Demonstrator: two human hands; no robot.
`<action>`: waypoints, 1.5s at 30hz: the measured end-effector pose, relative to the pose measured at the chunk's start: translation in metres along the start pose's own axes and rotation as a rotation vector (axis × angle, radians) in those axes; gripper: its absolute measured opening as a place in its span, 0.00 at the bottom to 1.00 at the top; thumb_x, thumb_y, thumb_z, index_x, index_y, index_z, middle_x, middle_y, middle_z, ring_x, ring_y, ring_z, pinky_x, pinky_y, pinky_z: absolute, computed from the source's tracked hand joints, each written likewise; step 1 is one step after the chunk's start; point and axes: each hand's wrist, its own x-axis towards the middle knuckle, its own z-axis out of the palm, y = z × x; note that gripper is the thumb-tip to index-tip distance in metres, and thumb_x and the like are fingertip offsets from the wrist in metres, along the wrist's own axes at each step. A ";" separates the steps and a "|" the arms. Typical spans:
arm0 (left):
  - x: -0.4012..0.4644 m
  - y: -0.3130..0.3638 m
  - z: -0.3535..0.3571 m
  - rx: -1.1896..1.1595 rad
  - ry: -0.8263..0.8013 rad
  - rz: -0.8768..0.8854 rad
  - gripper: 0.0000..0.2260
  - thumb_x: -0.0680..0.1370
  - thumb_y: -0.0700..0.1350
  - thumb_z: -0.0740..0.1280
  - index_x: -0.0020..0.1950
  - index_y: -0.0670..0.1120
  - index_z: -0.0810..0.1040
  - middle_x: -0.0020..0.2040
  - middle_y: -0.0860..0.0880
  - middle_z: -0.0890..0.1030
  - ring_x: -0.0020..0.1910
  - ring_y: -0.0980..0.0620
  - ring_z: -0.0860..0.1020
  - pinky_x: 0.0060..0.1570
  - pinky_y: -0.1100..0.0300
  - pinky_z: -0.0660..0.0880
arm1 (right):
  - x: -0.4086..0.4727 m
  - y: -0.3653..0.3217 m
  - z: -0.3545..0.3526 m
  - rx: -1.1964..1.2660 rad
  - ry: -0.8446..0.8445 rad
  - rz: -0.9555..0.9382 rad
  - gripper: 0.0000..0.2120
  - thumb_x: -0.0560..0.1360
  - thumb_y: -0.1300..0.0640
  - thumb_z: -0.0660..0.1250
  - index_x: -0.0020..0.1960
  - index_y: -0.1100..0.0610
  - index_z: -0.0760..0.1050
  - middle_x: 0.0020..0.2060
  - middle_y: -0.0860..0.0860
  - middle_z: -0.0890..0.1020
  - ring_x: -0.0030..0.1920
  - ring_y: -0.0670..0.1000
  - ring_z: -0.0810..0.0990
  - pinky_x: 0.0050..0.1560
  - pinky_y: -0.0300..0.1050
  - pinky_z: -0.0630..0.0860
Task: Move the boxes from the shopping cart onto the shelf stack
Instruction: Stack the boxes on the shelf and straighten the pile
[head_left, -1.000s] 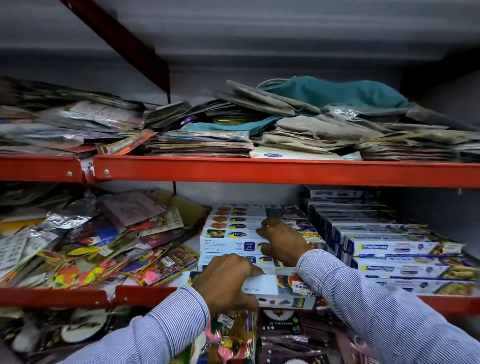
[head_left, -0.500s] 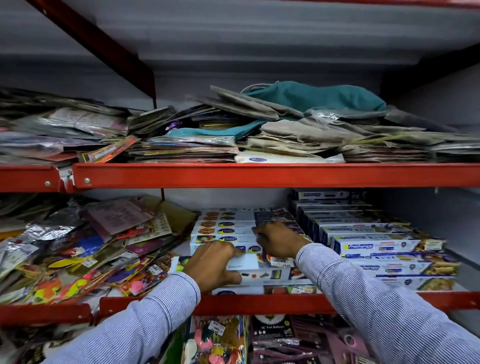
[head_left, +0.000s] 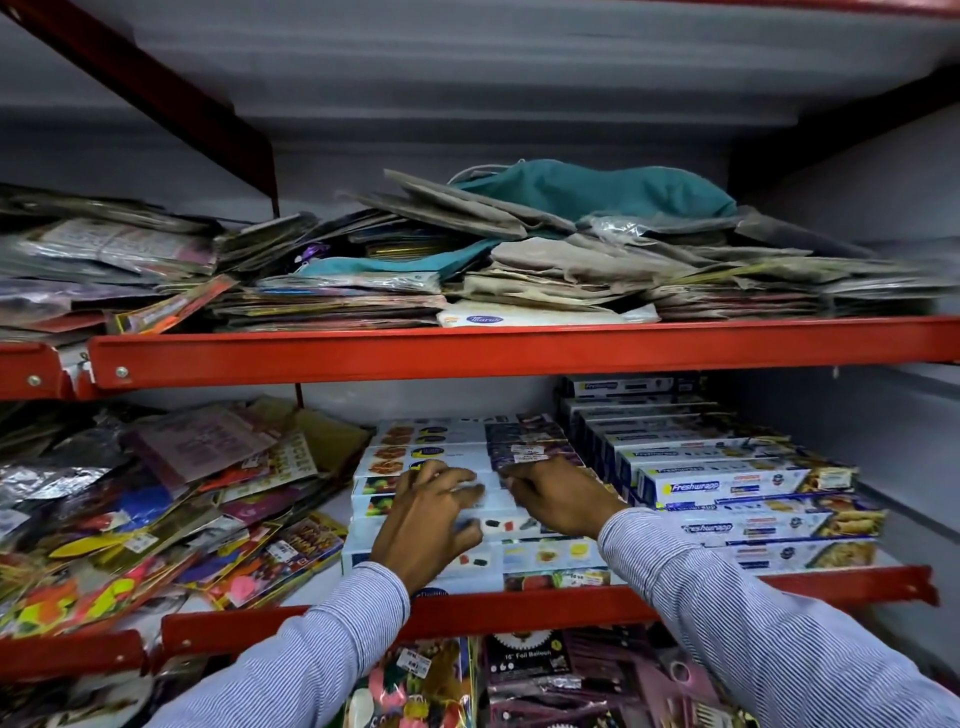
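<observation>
A stack of long white boxes (head_left: 400, 454) with food pictures lies on the middle red shelf (head_left: 519, 605). My left hand (head_left: 426, 525) rests flat on top of the front boxes with its fingers spread. My right hand (head_left: 563, 499) presses on the same stack just to the right, fingers bent over a box's far edge. Neither hand encloses a box. Both arms wear striped sleeves. The shopping cart is out of view.
A taller stack of blue-and-white Freshwrapp boxes (head_left: 727, 488) stands right of my hands. Loose colourful packets (head_left: 156, 499) cover the shelf's left side. The upper red shelf (head_left: 467, 353) holds flat paper and cloth bags. Foil balloon packs (head_left: 524, 670) hang below.
Both hands slid further back over the box stack; the box my left hand held at the front edge now lies on the stack. The camera moved closer.
</observation>
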 end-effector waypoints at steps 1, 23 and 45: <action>0.000 -0.001 0.001 0.004 -0.008 -0.010 0.20 0.76 0.54 0.66 0.67 0.52 0.77 0.70 0.53 0.75 0.68 0.47 0.68 0.66 0.47 0.64 | -0.003 0.000 0.004 -0.014 0.035 -0.015 0.19 0.83 0.48 0.54 0.61 0.57 0.77 0.47 0.58 0.86 0.46 0.60 0.83 0.46 0.53 0.80; -0.013 -0.018 0.003 -0.026 -0.128 -0.027 0.21 0.83 0.54 0.56 0.77 0.55 0.62 0.78 0.54 0.63 0.78 0.55 0.58 0.77 0.51 0.50 | -0.007 -0.006 0.032 -0.005 0.241 -0.035 0.25 0.81 0.36 0.49 0.57 0.50 0.76 0.53 0.50 0.84 0.51 0.55 0.83 0.48 0.51 0.80; -0.031 -0.029 0.023 0.352 0.153 -0.057 0.32 0.82 0.60 0.49 0.80 0.42 0.49 0.81 0.39 0.48 0.79 0.35 0.45 0.72 0.27 0.45 | -0.023 -0.006 0.069 -0.240 0.550 0.105 0.30 0.83 0.44 0.50 0.81 0.54 0.49 0.82 0.51 0.50 0.82 0.52 0.46 0.79 0.62 0.46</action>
